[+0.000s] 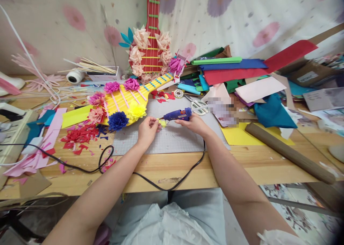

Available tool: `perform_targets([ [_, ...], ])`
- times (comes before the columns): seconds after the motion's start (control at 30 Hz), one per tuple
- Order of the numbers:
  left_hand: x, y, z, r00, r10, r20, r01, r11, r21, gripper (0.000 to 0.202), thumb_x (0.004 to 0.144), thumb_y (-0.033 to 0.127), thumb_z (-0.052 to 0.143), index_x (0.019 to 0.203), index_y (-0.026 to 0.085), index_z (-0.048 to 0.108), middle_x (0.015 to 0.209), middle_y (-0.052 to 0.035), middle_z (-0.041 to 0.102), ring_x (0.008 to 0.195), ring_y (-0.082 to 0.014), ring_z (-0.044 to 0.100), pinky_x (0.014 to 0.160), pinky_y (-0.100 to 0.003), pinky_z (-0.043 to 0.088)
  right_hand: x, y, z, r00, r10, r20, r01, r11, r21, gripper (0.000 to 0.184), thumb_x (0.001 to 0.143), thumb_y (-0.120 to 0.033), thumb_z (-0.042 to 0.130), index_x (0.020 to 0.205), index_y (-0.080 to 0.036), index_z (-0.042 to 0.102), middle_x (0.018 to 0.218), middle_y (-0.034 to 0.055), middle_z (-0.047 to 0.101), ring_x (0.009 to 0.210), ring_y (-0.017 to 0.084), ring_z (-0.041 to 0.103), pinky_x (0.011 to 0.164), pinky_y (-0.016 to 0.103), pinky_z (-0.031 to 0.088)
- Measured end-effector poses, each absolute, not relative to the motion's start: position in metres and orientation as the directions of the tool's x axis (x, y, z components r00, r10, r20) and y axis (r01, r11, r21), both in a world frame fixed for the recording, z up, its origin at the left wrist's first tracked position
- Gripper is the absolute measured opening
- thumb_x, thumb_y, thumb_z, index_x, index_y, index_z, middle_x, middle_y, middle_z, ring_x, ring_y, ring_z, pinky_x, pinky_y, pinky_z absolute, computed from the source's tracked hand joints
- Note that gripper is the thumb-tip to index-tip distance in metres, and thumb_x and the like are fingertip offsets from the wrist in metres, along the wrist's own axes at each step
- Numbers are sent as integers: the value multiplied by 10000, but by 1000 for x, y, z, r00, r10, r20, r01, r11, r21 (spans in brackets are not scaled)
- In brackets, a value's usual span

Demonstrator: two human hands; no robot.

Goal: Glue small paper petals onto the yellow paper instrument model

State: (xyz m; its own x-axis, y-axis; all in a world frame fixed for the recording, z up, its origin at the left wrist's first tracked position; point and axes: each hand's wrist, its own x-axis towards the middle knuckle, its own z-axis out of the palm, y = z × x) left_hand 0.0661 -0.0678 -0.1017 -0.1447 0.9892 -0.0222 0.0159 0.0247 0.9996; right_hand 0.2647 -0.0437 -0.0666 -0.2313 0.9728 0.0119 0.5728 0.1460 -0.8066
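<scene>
My right hand (194, 124) is closed around a blue hot glue gun (177, 115), its nozzle pointing left. Pinched in the fingers of my left hand (147, 131) is a small piece of yellow paper (162, 123), right at the nozzle tip. Whether the tip touches the paper is too small to tell. Both hands are above a grey cutting mat (172, 141). Just left of them lies a yellow paper guitar (123, 103) bearing paper flowers, among them a dark blue flower (117, 120) and a yellow flower (137, 110).
A black cord (172, 188) loops along the table's front edge. Red paper scraps (79, 137) lie at left. Scissors (199, 107), a cardboard tube (290, 153) and stacked coloured paper (236, 71) are at right. A red paper guitar (152, 55) stands behind.
</scene>
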Motion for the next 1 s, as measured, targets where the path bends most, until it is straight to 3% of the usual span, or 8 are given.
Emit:
perform_targets([
  [0.33,67,-68,-103,-125,992,-4,46,10,999,167,735,310,612,767,164,536,666,-22,644,595,-137,644,528,-234,517,265,-42,-72,-173,985,27,525,116,-843,369,634,-558,654,742,-205,647,648,25,622,666,175,575,636,299,447],
  [0.57,66,-69,-102,-106,994,-22,18,24,1000,130,759,275,579,818,167,536,770,-47,669,681,-162,672,531,-239,527,270,-28,-78,101,993,59,475,4,-880,396,644,-552,627,716,-163,649,707,68,659,716,200,612,682,312,460],
  [0.67,66,-68,-99,-93,995,-29,-14,28,999,162,751,270,594,865,171,535,793,-54,675,735,-180,678,544,-247,533,275,-15,-84,209,970,126,545,-9,-838,450,640,-567,624,813,-155,667,805,97,679,804,232,624,740,338,457],
  [0.8,71,-63,-91,-97,994,-52,-77,45,996,144,732,254,617,812,171,531,754,-37,669,743,-175,676,535,-226,516,276,0,-94,217,965,147,696,-47,-717,527,667,-610,580,924,-156,658,880,116,677,852,258,619,741,359,449],
  [1.0,98,-57,-66,-142,971,-193,-367,130,921,107,728,171,619,730,157,513,733,-13,638,686,-130,642,527,-218,498,276,-3,-91,212,960,185,802,-63,-593,524,665,-601,592,927,-147,605,923,131,644,872,257,587,729,350,428],
])
